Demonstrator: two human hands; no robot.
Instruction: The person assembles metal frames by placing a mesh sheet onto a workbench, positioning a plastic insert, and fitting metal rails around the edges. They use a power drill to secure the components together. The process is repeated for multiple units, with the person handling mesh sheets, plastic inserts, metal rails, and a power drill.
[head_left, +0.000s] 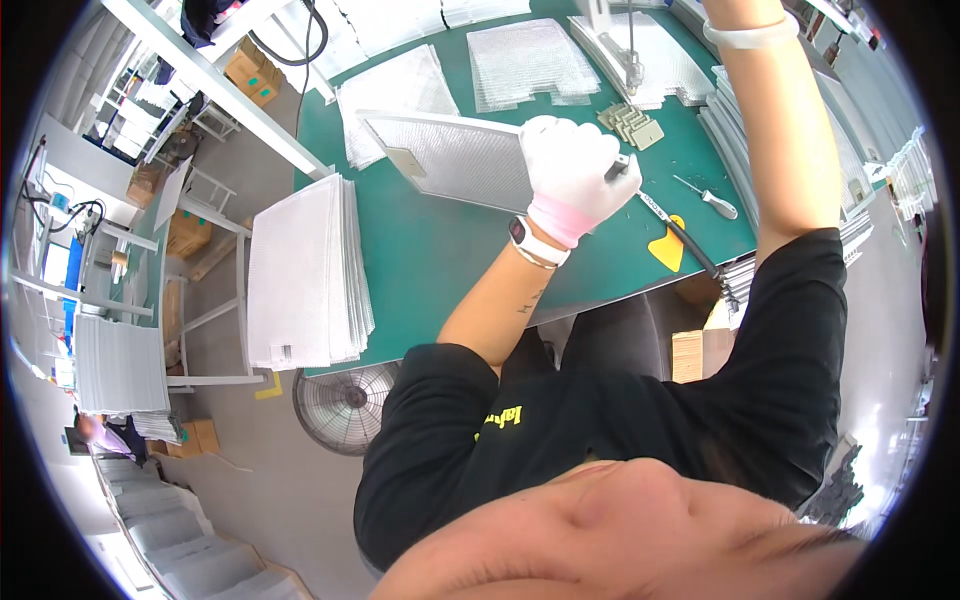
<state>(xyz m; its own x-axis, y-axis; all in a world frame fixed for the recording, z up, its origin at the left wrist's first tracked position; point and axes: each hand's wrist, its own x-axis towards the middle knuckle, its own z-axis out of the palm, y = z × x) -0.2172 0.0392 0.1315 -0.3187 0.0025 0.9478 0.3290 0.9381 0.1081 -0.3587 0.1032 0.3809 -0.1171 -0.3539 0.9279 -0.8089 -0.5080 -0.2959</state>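
Note:
My left hand [575,172], in a white glove with a pink cuff, is closed at the right end of a grey framed mesh panel [465,160]. The panel tilts above the green table, with a beige tab on its left part. A small dark piece [618,168] shows at the fingers of the fist; its kind is unclear. My right forearm [775,110] reaches up past the top edge, and its hand is out of the picture. Several beige plates [632,126] lie just beyond the left hand. To its right are a screwdriver [712,199], a yellow scraper [668,246] and a black-handled tool [693,244].
Stacked translucent sheets [305,275] cover the green table's [400,300] left end. Bubble-wrap sheets [530,62] lie along the far side, near a metal upright [628,70]. Panels are piled [735,150] at right. A round fan [350,405] stands below the near edge.

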